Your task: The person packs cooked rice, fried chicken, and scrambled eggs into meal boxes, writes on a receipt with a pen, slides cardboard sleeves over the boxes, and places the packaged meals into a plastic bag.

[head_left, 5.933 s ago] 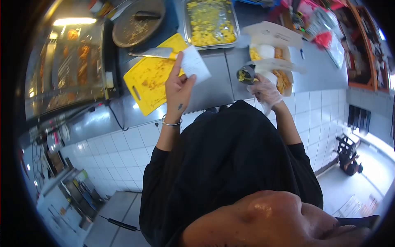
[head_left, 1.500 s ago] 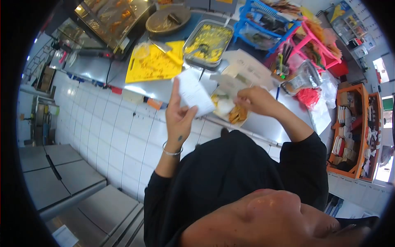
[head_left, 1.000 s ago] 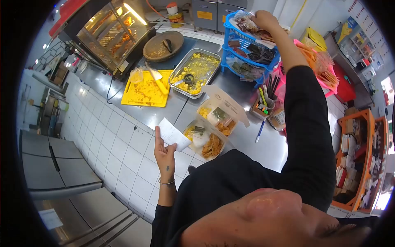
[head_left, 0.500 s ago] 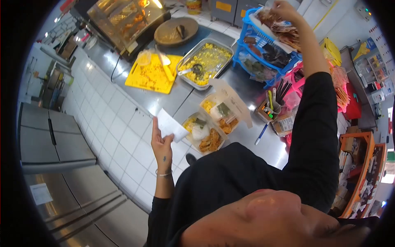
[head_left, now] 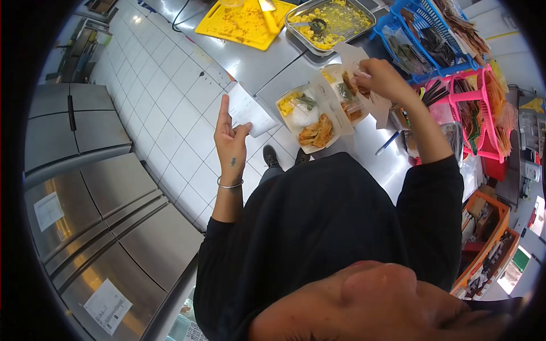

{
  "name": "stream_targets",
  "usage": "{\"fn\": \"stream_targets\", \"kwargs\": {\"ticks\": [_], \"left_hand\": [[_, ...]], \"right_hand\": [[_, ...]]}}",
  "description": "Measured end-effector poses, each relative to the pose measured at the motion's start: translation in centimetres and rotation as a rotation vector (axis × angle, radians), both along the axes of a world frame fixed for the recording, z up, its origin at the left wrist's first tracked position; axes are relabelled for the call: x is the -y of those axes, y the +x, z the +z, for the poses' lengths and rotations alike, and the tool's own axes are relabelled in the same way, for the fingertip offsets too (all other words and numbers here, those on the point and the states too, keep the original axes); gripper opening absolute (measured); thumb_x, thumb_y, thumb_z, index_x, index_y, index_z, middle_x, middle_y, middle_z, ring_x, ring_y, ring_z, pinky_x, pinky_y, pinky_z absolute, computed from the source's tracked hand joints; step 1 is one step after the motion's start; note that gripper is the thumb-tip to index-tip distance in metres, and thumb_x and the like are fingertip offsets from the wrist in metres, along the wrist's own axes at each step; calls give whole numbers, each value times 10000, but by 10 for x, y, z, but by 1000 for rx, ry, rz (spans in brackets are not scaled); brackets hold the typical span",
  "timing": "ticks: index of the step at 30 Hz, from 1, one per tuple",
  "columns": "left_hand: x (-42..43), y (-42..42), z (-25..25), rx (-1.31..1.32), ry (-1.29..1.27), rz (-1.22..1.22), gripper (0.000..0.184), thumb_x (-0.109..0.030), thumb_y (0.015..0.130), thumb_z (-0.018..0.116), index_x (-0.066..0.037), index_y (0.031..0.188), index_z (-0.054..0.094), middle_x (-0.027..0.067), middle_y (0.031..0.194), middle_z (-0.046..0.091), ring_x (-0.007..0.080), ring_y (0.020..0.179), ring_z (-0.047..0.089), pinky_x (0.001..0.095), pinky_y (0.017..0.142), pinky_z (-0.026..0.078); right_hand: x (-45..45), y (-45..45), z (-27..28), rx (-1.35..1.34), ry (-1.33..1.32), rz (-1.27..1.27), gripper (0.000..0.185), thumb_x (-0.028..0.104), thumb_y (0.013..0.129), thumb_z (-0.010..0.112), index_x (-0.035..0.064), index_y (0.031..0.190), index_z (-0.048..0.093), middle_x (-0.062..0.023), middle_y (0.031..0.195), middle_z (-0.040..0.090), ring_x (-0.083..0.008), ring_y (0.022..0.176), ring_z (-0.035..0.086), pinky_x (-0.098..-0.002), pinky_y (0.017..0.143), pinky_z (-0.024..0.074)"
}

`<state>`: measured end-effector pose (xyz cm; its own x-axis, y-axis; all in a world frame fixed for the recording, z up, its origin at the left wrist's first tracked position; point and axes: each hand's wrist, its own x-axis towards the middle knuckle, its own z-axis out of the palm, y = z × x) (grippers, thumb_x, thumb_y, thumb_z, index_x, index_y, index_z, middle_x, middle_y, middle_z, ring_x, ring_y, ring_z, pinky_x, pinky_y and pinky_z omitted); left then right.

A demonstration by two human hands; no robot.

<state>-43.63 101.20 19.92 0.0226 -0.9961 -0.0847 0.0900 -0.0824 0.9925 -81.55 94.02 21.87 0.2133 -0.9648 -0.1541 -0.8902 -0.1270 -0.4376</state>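
Note:
My left hand (head_left: 232, 136) grips a white paper slip (head_left: 250, 111) with writing on it, thumb in front and index finger stretched up behind. The nearer open food box (head_left: 335, 111) holds white rice (head_left: 305, 115), yellow scrambled egg (head_left: 288, 104) and a browned fried piece (head_left: 317, 132). Behind it stands a second open food box (head_left: 380, 108), partly hidden by the first one's lid and my right hand (head_left: 382, 79). The fingers of that hand are closed over this second box, pinching a small brown packet (head_left: 354, 85) whose contents are unclear.
A yellow cutting board (head_left: 233, 25) with a knife and a steel tray (head_left: 291, 38) of scrambled egg lie on the counter's far side. Blue baskets (head_left: 392, 25) and a pink basket (head_left: 455, 102) of packets stand right. A blue pen (head_left: 387, 143) lies near the boxes.
My right hand has come down from the top blue basket to the second box, bringing a brown packet. The paper slip stays in my left hand. The view has tilted downward.

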Motion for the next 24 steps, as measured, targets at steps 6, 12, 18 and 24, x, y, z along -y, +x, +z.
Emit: {"fn": "stream_targets", "kwargs": {"ticks": [6,12,18,24], "left_hand": [[-1,26,-10,44,17,-44,790,88,801,529,2,1542,270,251,1488,418,262,1253,553,353,937,533],[4,60,-18,-87,57,-176,793,121,819,544,10,1547,251,237,1561,313,85,1021,605,196,766,493],[9,75,-35,35,93,-553,731,74,849,594,-3,1525,325,167,1509,438,45,790,620,203,699,506],[-14,35,-36,359,-112,-1074,718,-19,854,655,-159,1513,407,155,1270,653,80,601,601,253,638,521]], "right_hand": [[-7,20,-12,8,201,-157,470,383,834,769,-3,634,593,-82,501,518,-165,501,558,-339,508,425],[-40,69,47,496,132,-129,499,332,897,736,66,599,437,14,517,426,-46,495,460,-265,453,334],[-59,131,3,55,-170,-200,348,363,883,720,43,802,611,-44,583,561,-157,534,537,-318,546,431],[-119,112,-11,158,-483,-797,297,323,896,685,71,1030,601,-138,753,674,-309,734,674,-443,649,487]]}}
